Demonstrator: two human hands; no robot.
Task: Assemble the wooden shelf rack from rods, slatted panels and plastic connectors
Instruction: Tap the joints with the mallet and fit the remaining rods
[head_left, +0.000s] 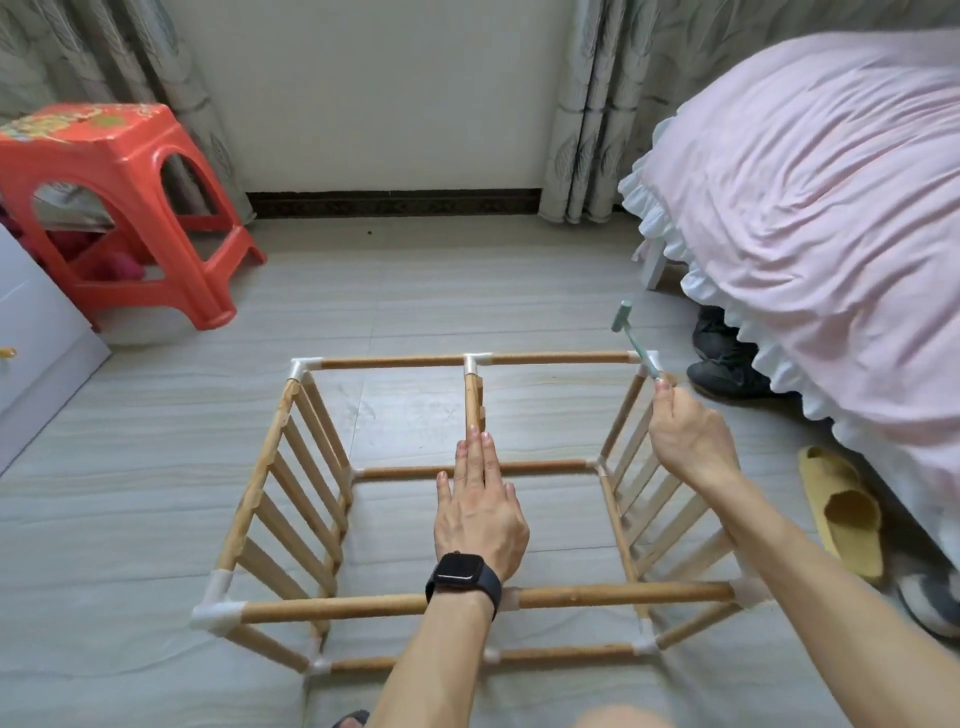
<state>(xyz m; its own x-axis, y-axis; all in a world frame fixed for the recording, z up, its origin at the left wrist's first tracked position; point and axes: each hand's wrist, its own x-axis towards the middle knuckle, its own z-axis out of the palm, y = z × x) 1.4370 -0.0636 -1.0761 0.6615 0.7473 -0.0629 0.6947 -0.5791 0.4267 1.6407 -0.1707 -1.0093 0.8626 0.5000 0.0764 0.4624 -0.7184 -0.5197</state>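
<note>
The wooden rack frame (395, 361) stands on the floor, its rods joined by white plastic connectors (218, 616). Slatted panels form its left side (291, 499) and right side (649, 499). A middle slatted panel (471, 400) runs from the far rod towards me. My left hand (478, 509) lies flat on top of that middle panel, fingers stretched out, a dark watch on the wrist. My right hand (685, 436) grips the handle of a small pale green hammer (623, 318), whose head is raised above the far right corner connector (649, 358).
A red plastic stool (119, 208) stands at the far left beside a white cabinet (36, 332). A bed with a pink cover (810, 208) fills the right. Dark shoes (727, 364) and a yellow slipper (847, 514) lie beside the bed.
</note>
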